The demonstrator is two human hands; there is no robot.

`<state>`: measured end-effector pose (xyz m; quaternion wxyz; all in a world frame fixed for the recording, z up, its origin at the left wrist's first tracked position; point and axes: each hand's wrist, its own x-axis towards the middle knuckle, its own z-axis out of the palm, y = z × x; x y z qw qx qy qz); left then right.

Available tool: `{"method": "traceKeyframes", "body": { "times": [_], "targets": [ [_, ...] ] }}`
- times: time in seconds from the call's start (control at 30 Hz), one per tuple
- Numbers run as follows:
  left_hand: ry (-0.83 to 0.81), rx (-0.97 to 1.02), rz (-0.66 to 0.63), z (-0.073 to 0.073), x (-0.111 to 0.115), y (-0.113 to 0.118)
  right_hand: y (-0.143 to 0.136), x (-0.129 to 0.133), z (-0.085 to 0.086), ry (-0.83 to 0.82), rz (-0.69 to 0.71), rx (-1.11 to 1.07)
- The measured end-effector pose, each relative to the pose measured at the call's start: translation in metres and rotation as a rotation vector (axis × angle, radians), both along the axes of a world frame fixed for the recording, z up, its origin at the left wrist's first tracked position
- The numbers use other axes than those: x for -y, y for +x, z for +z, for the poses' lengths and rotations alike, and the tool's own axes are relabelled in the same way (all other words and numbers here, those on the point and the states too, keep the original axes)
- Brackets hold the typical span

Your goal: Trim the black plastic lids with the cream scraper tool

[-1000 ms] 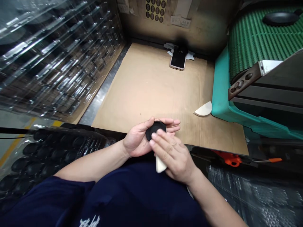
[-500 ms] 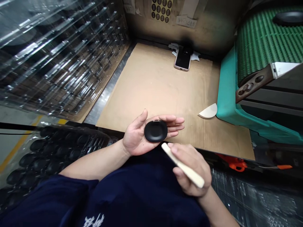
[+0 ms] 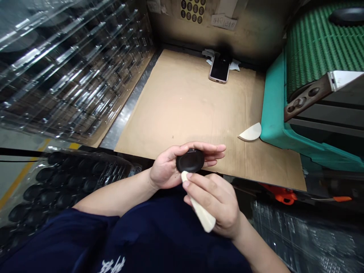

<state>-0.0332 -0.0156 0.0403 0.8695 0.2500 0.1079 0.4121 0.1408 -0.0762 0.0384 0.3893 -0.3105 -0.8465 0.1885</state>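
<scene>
A smooth black oval case (image 3: pixel 190 161) lies in my left hand (image 3: pixel 166 168), its thumb bent against the top edge and its fingers stretched out behind. My right hand (image 3: pixel 217 201) is closed around a cream-coloured pad (image 3: pixel 202 212), held edge-on so it looks like a thick strip. The pad's tip is at the lower left rim of the case; whether it presses on it I cannot tell. Another cream pad (image 3: pixel 250 132), half-round in shape, rests on the cardboard sheet (image 3: pixel 182 106) against a teal bin.
To the right stands the teal bin (image 3: pixel 274 102) beside a green ridged belt (image 3: pixel 315 49) carrying a black piece (image 3: pixel 347 16). A phone (image 3: pixel 219 70) lies at the back. Clear plastic trays (image 3: pixel 71 72) are stacked left; a tray of black pieces (image 3: pixel 65 178) sits lower left.
My right hand has moved left, bringing the pad's tip up to the case. My left thumb has come down against the case, which has shifted slightly right and tilted.
</scene>
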Motion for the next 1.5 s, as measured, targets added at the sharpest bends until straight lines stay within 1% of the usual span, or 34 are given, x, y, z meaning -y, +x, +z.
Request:
{"method": "traceKeyframes", "body": {
  "times": [0.07, 0.13, 0.2, 0.27, 0.33, 0.47, 0.5, 0.53, 0.57, 0.63, 0.67, 0.73, 0.8, 0.83, 0.9, 0.93, 1.03, 1.07, 1.13, 1.2, 1.27, 1.33, 1.4, 1.5],
  "targets": [
    [-0.038, -0.007, 0.002, -0.001, -0.001, 0.000, -0.003, -0.001, 0.000, -0.002, 0.043, -0.009],
    [-0.071, -0.028, 0.035, -0.002, -0.003, -0.002, 0.000, -0.002, 0.001, -0.005, 0.033, -0.054],
    [-0.081, -0.078, 0.102, -0.003, -0.007, -0.007, 0.010, -0.002, -0.001, -0.007, -0.041, -0.109],
    [-0.024, -0.176, 0.174, -0.004, -0.010, -0.013, 0.023, -0.005, -0.007, -0.025, -0.168, -0.157],
    [0.150, -0.353, 0.262, -0.005, -0.013, -0.019, 0.036, -0.011, -0.016, -0.075, -0.310, -0.211],
    [0.716, -0.772, 0.522, -0.008, -0.013, -0.028, 0.054, -0.028, -0.038, -0.256, -0.570, -0.259],
    [0.833, -0.834, 0.578, -0.009, -0.012, -0.030, 0.056, -0.031, -0.042, -0.311, -0.613, -0.262],
    [0.916, -0.875, 0.625, -0.011, -0.012, -0.031, 0.057, -0.033, -0.044, -0.357, -0.635, -0.263],
    [0.964, -0.904, 0.657, -0.012, -0.013, -0.033, 0.058, -0.035, -0.045, -0.391, -0.638, -0.264],
    [0.987, -0.947, 0.685, -0.014, -0.016, -0.038, 0.058, -0.037, -0.046, -0.426, -0.617, -0.259],
    [0.983, -0.963, 0.677, -0.013, -0.020, -0.041, 0.058, -0.037, -0.045, -0.429, -0.606, -0.252],
    [0.928, -1.027, 0.602, -0.011, -0.030, -0.048, 0.057, -0.037, -0.044, -0.433, -0.591, -0.237],
    [0.798, -1.155, 0.522, -0.008, -0.047, -0.058, 0.058, -0.036, -0.043, -0.437, -0.580, -0.231],
    [0.726, -1.227, 0.505, -0.007, -0.057, -0.065, 0.058, -0.036, -0.044, -0.436, -0.573, -0.232],
    [0.634, -1.360, 0.534, -0.009, -0.079, -0.079, 0.059, -0.036, -0.044, -0.443, -0.568, -0.237],
    [0.627, -1.413, 0.568, -0.011, -0.091, -0.087, 0.059, -0.036, -0.044, -0.452, -0.568, -0.239],
    [0.639, -1.575, 0.652, -0.022, -0.115, -0.109, 0.058, -0.036, -0.043, -0.492, -0.560, -0.250],
    [0.656, -1.625, 0.673, -0.026, -0.119, -0.114, 0.058, -0.035, -0.043, -0.501, -0.557, -0.256],
    [0.722, -1.705, 0.692, -0.032, -0.119, -0.121, 0.058, -0.035, -0.042, -0.507, -0.554, -0.270],
    [0.824, -1.757, 0.656, -0.036, -0.113, -0.123, 0.058, -0.036, -0.042, -0.511, -0.540, -0.280],
    [0.924, -1.796, 0.588, -0.038, -0.109, -0.122, 0.058, -0.037, -0.042, -0.510, -0.517, -0.285],
    [0.989, -1.838, 0.549, -0.037, -0.114, -0.121, 0.059, -0.037, -0.042, -0.505, -0.496, -0.285],
    [1.013, -1.890, 0.572, -0.035, -0.131, -0.120, 0.060, -0.038, -0.043, -0.503, -0.479, -0.279],
    [1.002, -1.972, 0.657, -0.029, -0.166, -0.121, 0.060, -0.038, -0.043, -0.499, -0.466, -0.287]
  ]
}}
